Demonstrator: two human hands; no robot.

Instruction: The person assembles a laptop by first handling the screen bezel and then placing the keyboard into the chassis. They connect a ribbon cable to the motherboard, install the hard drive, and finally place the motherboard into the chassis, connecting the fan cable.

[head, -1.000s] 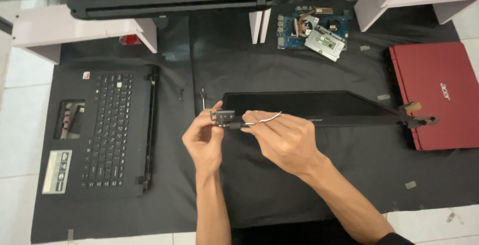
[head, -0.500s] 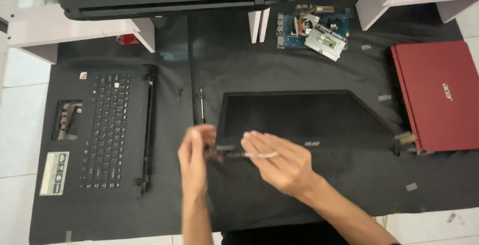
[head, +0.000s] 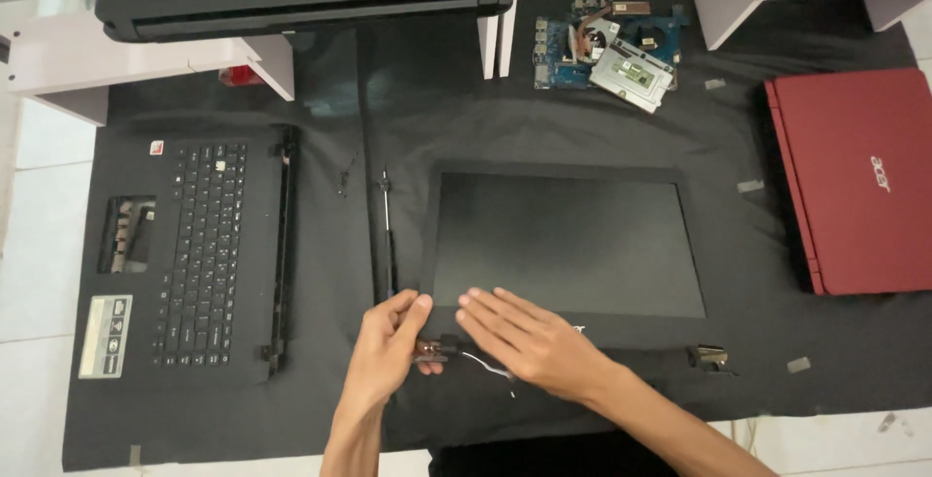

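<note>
The laptop screen panel (head: 568, 244) is lying flat, face up, on the black mat (head: 388, 98), its near left corner sitting between the two hands. The left hand (head: 388, 346) is pinching the metal hinge bracket (head: 432, 349) at that corner, fingers closed on it; the right hand (head: 529, 336) is resting open and flat on the panel's lower bezel, gripping nothing, with a thin white cable (head: 485, 365) trailing out beside its palm. To do this step well, the flat hand should be pressing on the bezel rather than the glass, and the pinching hand should be working the hinge gently so the cable is not getting tugged — it looks thin and easy to tear.

A screwdriver (head: 387, 234) is lying just left of the panel, and the second hinge (head: 711, 355) is sitting at the panel's near right corner. Further left, the keyboard base (head: 194, 254) is carrying a pale rectangular label near its front left corner and a small red sticker at its far left. A closed red laptop (head: 859, 176) with a small pale logo on its lid is lying at the right — beyond the panel, a blue circuit board (head: 602, 45) with a silvery plate. Small grey tape scraps are dotting the mat.
</note>
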